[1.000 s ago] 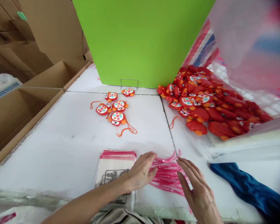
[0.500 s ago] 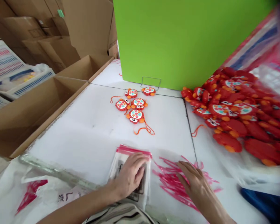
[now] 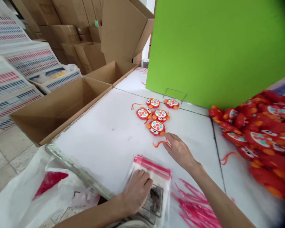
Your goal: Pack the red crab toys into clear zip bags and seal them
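Note:
My left hand (image 3: 138, 191) rests with curled fingers on a stack of clear plastic bags (image 3: 154, 169) with pink top edges and a dark printed panel. Stretched forward, my right hand (image 3: 179, 150) has its thumb and fingers apart at the orange cord (image 3: 158, 144) of the nearest red toy (image 3: 156, 127). That toy has big eyes, orange feet and a white oval with coloured dots. Behind it lie several similar toys, among them a red toy (image 3: 160, 114) and another red toy (image 3: 172, 103). Loose pink plastic strips (image 3: 194, 205) lie under my right forearm.
A big heap of red toys (image 3: 263, 139) fills the right side. Upright at the back stands a green board (image 3: 211, 53), with a wire stand (image 3: 175, 91) before it. An open cardboard box (image 3: 61, 101) adjoins the table's left edge; a white plastic bag (image 3: 21, 193) hangs below.
My right hand has left the pink strips and moved forward to the nearest toy's cord. My left hand stays on the bags, its fingers more curled. The view has turned left.

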`<action>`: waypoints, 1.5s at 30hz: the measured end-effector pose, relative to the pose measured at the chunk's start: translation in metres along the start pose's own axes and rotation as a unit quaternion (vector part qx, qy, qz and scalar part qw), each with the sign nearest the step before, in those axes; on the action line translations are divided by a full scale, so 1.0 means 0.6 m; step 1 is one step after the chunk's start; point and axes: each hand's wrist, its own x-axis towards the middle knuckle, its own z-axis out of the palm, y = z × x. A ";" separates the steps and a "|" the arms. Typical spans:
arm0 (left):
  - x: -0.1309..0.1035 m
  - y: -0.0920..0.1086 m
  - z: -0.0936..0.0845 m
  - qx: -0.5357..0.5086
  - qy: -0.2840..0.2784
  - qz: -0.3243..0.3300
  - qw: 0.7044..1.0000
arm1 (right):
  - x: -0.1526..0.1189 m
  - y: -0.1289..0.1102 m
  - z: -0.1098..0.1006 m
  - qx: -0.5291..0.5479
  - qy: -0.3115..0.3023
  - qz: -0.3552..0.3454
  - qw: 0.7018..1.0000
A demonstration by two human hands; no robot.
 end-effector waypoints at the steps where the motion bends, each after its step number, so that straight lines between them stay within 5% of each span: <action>1: 0.002 -0.001 0.001 -0.002 0.007 0.005 1.000 | 0.023 0.000 0.004 -0.005 -0.007 0.001 1.000; 6: 0.010 -0.003 0.005 -0.023 0.020 -0.002 1.000 | 0.113 -0.003 0.034 0.009 -0.051 -0.030 0.998; 11: 0.010 -0.006 0.014 -0.004 0.019 0.003 1.000 | 0.142 -0.005 0.048 0.095 -0.035 0.009 0.995; 21: 0.021 -0.016 0.005 -0.011 0.010 0.055 0.998 | 0.062 -0.011 -0.019 0.371 -0.029 0.133 0.919; 30: 0.027 -0.013 0.008 0.015 0.014 0.074 0.997 | 0.039 -0.007 -0.060 0.199 0.072 0.187 0.959; 40: 0.025 -0.006 -0.016 -0.107 -0.030 -0.024 0.994 | 0.016 0.007 -0.071 0.226 0.041 0.191 0.954; 45: 0.012 -0.018 -0.001 -0.198 -0.006 -0.039 0.979 | -0.050 -0.002 -0.069 0.278 -0.020 0.164 0.946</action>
